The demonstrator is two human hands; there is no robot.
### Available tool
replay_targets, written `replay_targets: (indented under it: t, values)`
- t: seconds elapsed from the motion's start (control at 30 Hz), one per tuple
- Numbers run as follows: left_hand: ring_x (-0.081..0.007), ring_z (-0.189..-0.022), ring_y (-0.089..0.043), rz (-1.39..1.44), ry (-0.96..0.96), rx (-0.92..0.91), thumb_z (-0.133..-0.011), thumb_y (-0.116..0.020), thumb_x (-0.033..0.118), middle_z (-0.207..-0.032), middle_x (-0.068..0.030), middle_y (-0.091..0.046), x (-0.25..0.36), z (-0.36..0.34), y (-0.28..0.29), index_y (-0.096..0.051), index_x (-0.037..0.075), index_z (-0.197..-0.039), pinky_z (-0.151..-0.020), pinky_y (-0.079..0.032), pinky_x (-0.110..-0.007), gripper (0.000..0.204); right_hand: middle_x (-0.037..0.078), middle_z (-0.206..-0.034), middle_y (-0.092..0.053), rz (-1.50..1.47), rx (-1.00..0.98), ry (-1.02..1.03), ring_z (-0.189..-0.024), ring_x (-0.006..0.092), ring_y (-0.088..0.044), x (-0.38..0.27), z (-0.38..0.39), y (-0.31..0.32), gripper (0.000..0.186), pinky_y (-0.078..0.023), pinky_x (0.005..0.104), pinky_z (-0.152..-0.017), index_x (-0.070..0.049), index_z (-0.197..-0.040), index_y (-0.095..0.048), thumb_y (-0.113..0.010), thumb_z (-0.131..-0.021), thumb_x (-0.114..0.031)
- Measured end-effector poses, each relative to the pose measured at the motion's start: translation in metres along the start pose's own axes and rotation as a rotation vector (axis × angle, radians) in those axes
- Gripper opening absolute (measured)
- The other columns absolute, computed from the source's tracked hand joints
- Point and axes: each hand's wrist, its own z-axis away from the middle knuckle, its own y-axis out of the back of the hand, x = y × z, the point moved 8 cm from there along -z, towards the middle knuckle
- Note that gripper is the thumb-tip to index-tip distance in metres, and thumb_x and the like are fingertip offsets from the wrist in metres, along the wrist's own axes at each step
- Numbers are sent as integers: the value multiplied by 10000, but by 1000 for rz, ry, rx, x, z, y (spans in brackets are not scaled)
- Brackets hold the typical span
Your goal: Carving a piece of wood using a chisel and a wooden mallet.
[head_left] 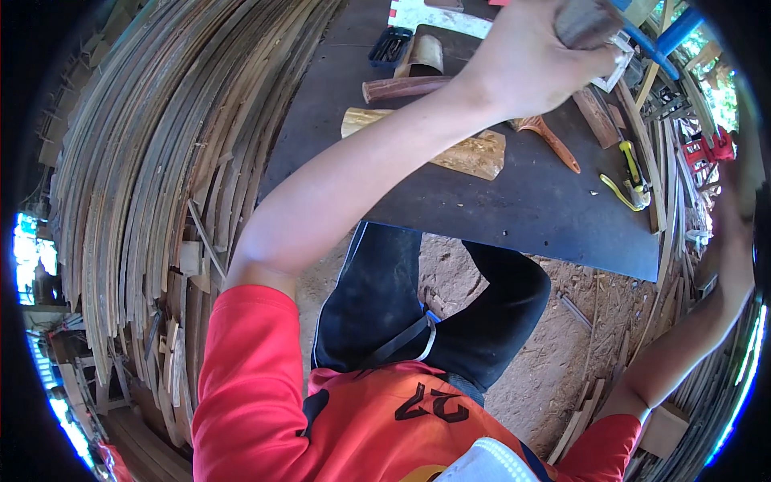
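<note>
My left arm reaches across the table, and my left hand (526, 56) is closed at the top of the view. It grips a dark brown, rounded piece (590, 24) that looks like wood. Against its far side shows a white frame-like thing (617, 68), partly covered. Out at the right rim, my right arm stretches forward into shade. My right hand (747, 173) is dim there, near a red clamp-like tool (711, 149), and its fingers do not show clearly. Below my left hand lie a wooden-handled brush (550, 140) and a pale yellowish wooden slab (474, 154).
The dark tabletop (514, 205) also carries a reddish curved wood piece (401, 87), a blue tray (391, 48) of small dark items, a wooden bar (596, 119) and a yellow-handled tool (630, 181). Long wood strips (161, 161) are stacked at left. Blue bars (662, 44) stand far right.
</note>
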Motion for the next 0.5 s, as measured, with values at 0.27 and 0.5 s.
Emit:
replay_targets:
  t: [0.27,0.5]
  values:
    - [-92,-757,-504,-183,267,-126,-960,-691,154,-771,-60,-574,9,1,-7,-599,-21,-1014,-695,-468,-298,204,15,-686,-607,87,-261,-143,-551,96,-560,45,31,-25,580,-454,278,-512,19,-1339,-587,-801,-877,-257]
    - [-42,-470,-372,4,131,155,-1009,-626,132,-588,61,-415,1,19,15,-545,75,-804,-432,-305,-240,228,10,-611,-554,-623,-256,-576,-426,103,-520,70,110,-81,242,-374,253,-373,-15,-988,-571,-762,-895,-131]
